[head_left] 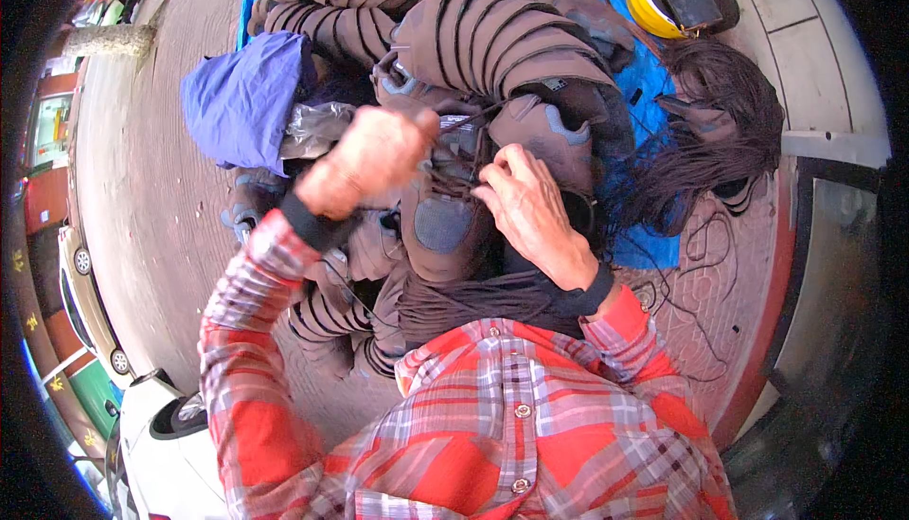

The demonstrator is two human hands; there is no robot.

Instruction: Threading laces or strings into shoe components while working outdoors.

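Observation:
A brown shoe upper (414,222) with a grey-blue mesh toe patch (447,224) lies in front of me, toe toward my body. Dark lace (453,182) crosses its front opening. My left hand (372,158), slightly smeared by motion, is a fist to the upper left of that opening; a dark shoelace (466,124) runs out from beside its fingers. On the right edge of the opening, my right hand (530,206) bends its thumb and fingers together at the lacing. What its fingertips hold is too small to make out.
Rows of nested brown uppers (492,42) lie behind on a blue sheet (660,252). A thick bundle of dark laces (715,132) spreads to the right, another (473,304) across my lap. Purple cloth (241,98) sits left; a yellow-rimmed container (649,4) stands far right.

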